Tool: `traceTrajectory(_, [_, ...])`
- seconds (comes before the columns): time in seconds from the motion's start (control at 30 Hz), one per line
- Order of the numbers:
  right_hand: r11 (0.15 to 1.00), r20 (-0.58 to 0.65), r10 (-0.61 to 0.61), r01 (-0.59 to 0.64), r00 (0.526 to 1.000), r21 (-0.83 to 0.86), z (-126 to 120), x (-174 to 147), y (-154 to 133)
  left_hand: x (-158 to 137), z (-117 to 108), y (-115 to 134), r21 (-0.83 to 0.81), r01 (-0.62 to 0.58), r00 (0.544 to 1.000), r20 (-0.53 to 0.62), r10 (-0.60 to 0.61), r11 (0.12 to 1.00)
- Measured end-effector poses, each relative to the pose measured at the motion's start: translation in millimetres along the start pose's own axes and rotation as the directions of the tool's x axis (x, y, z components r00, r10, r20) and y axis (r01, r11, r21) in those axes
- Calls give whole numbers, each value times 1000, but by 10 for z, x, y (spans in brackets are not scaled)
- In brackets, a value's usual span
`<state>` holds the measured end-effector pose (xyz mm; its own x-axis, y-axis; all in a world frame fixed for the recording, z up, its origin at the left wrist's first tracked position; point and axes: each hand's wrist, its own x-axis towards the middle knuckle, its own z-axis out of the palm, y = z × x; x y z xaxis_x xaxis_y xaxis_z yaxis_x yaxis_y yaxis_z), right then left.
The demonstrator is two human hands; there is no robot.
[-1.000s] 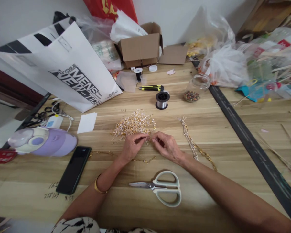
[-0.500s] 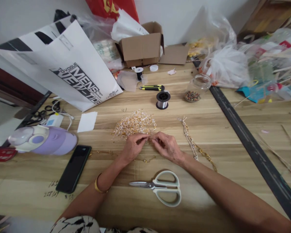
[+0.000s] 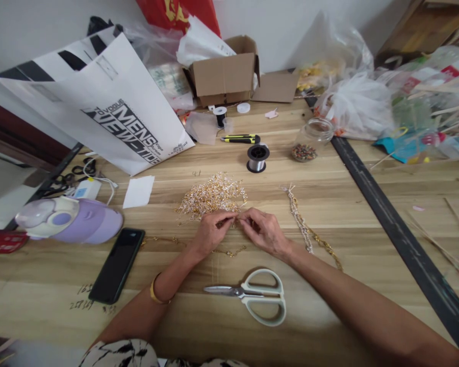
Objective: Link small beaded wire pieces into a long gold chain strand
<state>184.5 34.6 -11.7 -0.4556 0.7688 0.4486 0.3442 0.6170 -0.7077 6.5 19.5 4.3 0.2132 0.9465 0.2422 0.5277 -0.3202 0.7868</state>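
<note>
Scissors (image 3: pixel 240 292) lie at the lower centre of the frame, blades to the left, loops probably set within easy reach of the right hand; just beyond, a gold-coloured chain (image 3: pixel 229 253) lies beside the left wrist; at centre, the forearms slant inward and the left hand (image 3: pixel 213 232) and right hand (image 3: pixel 263 232) meet at the fingertips, each thumb and forefinger drawn into a narrow pinch, seemingly to steady one another; from here I cannot tell what small piece, if any, is between them; the pile of silver and gold-coloured pieces (image 3: pixel 210 196) lies immediately past the fingers, presumably for short reaches; right of centre, a bundle of strands (image 3: pixel 301 221) lies apart, perhaps against tangling; farther, at upper centre, stand a wire spool (image 3: pixel 256 159) and, behind it, a cutter (image 3: pixel 240 138); last, an open carton (image 3: pixel 224 81) near the wall.
</note>
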Motion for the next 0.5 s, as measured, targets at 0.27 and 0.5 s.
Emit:
traceTrajectory(0.27, [1000,12,12,-12,1000,-11,18,-6,11,2,8,6,8,-21,1000,1,21,1000])
traceTrajectory(0.5, [1000,8,7,-7,1000,-1,11,0,1,5,-3,16,37,-30,999,11,30,999])
